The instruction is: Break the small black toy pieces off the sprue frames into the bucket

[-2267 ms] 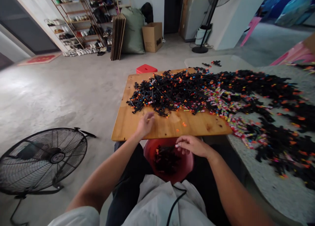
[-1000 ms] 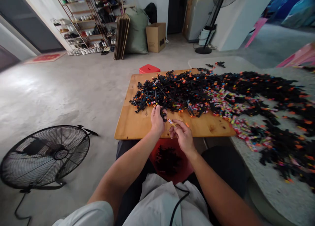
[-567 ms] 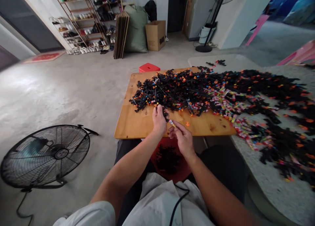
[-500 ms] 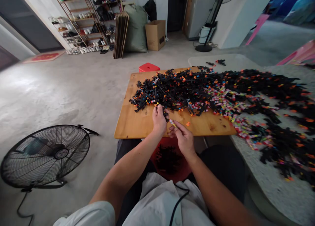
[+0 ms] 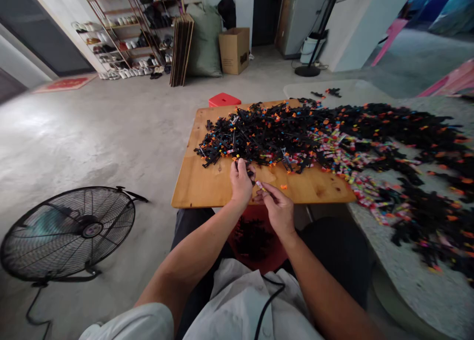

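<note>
Above the near edge of the wooden board, my left hand (image 5: 242,183) is closed around a black toy gun (image 5: 251,173), mostly covered by the fingers. My right hand (image 5: 278,207) pinches a small printed tube (image 5: 259,185), white and pink with some yellow. The tube's upper end points at the toy gun; whether they touch, I cannot tell. Just beyond my hands lies a heap of black toy guns (image 5: 266,132) with orange, blue and yellow bits. A loose orange piece (image 5: 283,187) rests right of my right hand.
The wooden board (image 5: 207,191) meets a speckled table (image 5: 400,276) bearing more toy guns and a pile of printed tubes (image 5: 346,154). Below my hands, a red container (image 5: 272,263) holds black pieces. A floor fan (image 5: 92,229) stands left, a red stool (image 5: 224,100) behind the board.
Both hands stay almost in place with their pieces. The tube has turned slightly in my right fingers, and its end sits a little nearer the toy gun.
</note>
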Available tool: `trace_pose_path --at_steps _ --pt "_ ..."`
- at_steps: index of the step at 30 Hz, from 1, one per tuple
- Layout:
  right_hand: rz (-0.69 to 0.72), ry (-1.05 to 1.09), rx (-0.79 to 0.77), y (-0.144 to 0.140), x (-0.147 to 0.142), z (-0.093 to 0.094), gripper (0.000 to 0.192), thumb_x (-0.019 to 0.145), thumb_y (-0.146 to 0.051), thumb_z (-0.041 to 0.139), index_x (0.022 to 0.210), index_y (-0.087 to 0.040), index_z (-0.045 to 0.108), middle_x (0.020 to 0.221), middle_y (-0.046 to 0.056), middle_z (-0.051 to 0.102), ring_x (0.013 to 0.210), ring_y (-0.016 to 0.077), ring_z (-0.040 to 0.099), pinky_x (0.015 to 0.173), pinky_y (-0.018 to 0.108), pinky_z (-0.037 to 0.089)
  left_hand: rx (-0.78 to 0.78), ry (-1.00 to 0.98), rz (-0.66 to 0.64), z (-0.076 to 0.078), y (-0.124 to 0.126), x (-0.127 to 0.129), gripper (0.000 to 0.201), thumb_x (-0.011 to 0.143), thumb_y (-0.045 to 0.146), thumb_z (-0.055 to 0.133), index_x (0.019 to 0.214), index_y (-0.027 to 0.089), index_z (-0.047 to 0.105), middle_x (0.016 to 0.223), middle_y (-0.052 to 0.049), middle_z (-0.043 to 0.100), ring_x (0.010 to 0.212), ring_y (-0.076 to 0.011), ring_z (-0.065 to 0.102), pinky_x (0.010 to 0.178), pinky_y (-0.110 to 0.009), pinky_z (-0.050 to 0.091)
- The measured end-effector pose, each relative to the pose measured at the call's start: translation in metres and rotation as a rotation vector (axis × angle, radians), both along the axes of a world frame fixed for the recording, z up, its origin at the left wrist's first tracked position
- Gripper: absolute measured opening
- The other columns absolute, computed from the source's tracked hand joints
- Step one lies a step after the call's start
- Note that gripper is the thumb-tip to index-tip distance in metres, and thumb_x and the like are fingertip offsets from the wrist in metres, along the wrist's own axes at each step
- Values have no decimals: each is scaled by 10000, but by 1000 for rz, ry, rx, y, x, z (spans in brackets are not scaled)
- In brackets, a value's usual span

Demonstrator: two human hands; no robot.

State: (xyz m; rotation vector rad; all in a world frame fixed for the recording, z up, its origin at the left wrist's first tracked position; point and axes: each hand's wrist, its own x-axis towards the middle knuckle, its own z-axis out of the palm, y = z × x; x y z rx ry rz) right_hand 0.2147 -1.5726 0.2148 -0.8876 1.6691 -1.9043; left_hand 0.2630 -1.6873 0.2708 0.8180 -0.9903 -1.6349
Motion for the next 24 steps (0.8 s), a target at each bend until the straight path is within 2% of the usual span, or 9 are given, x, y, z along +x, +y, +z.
trace_pose_path --at_steps 4,10,14,16,19,24 --pt "-17 -135 -12 -6 4 2 391 890 -525 771 1116 -206 788 953 73 802 789 226 762 742 381 665 -13 -44 5 0 5 0 466 1005 671 549 906 219 496 669 44 518 510 -89 445 489 -223 352" --pt "-65 26 2 -3 9 8 368 948 -518 716 1133 -204 766 1057 104 803 908 241 769 783 360 644 -60 -112 69 -1 8 0 466 1022 674 512 910 222 486 691 37 531 527 -96 470 497 -233 382" --pt "8 14 -9 0 12 21 324 965 -496 707 1092 -201 751 882 60 788 682 186 712 650 317 602 -71 -100 83 -1 9 2 442 1045 646 484 903 227 471 673 45 521 501 -93 446 479 -237 373" --pt "39 -3 -19 1 14 25 319 970 -496 702 1079 -199 740 823 41 770 634 173 684 621 306 586 -81 -109 84 0 11 3 437 1051 633 480 892 226 471 669 43 525 499 -94 454 479 -239 378" --pt "22 34 -13 4 15 24 307 985 -484 686 1084 -196 726 831 40 762 670 176 696 648 305 589 -77 -120 67 1 12 4 432 1050 630 488 897 226 479 667 42 533 503 -96 466 477 -238 379" --pt "-35 325 55 10 12 15 269 1014 -415 639 1149 -207 742 965 89 792 856 222 750 821 363 608 -18 -105 60 4 15 3 452 1035 660 495 893 232 464 681 40 543 485 -91 448 453 -236 355"
